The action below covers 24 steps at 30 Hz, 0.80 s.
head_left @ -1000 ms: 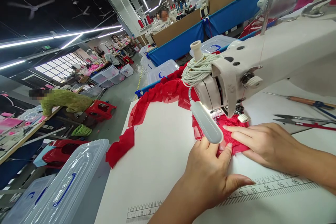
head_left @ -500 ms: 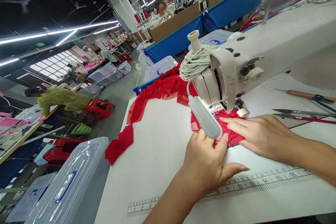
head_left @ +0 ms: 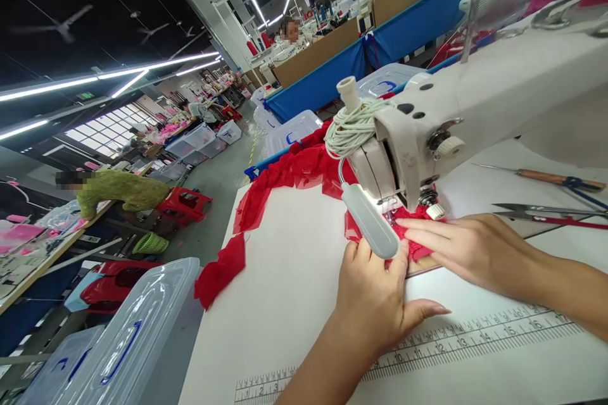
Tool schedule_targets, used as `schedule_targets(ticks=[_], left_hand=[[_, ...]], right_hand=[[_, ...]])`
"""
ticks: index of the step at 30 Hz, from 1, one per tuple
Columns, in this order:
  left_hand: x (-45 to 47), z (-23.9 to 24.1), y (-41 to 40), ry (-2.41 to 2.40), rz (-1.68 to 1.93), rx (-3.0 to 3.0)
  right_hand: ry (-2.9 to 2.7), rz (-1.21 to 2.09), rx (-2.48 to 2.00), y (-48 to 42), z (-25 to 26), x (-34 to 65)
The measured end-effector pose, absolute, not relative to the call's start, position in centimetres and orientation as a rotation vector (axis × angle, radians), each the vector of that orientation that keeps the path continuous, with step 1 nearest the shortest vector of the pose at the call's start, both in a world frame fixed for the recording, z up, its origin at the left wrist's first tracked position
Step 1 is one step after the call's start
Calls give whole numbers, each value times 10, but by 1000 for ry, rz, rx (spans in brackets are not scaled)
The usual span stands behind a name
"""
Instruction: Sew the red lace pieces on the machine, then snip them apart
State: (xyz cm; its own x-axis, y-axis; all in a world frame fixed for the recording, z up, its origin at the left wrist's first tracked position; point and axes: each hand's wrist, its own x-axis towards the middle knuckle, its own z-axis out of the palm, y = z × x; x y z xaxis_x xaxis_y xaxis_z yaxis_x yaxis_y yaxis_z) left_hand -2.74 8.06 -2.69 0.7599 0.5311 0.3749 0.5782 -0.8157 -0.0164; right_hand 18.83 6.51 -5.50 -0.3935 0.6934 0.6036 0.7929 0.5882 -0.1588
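Note:
A white sewing machine [head_left: 475,107] stands on a white table [head_left: 294,278]. Red lace fabric [head_left: 415,247] lies under its presser foot, and a long red strip [head_left: 285,177] trails off behind the machine to the left edge. My left hand [head_left: 380,310] lies flat on the table, fingers pressed on the near edge of the lace under the small lamp head [head_left: 370,221]. My right hand [head_left: 465,250] rests flat on the lace just right of the needle, fingers stretched toward it.
Scissors [head_left: 546,212] and a wooden-handled tool [head_left: 551,177] lie to the right. A printed ruler [head_left: 475,335] runs along the table's front. Clear lidded bins [head_left: 123,342] stand at the left. Other people work at tables in the background.
Both hands have slid the lace a little toward the needle, and less of the lace shows in front of the foot. The view has shifted slightly.

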Motion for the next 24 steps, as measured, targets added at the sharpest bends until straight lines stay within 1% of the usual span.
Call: schedule_targets(ticks=[6,14,24], left_hand=[[-21,-29,76,-857,-680,-2803],[-20,-27,71,-841,-555,-2730],[-21,-30,74,-817,-578,-2680]], right_hand=[[-2350,-165,-1156,59,-52,192],[-2294,-145,-1157,59,-53,193],[-2269,-156,-1241,63,-61,194]])
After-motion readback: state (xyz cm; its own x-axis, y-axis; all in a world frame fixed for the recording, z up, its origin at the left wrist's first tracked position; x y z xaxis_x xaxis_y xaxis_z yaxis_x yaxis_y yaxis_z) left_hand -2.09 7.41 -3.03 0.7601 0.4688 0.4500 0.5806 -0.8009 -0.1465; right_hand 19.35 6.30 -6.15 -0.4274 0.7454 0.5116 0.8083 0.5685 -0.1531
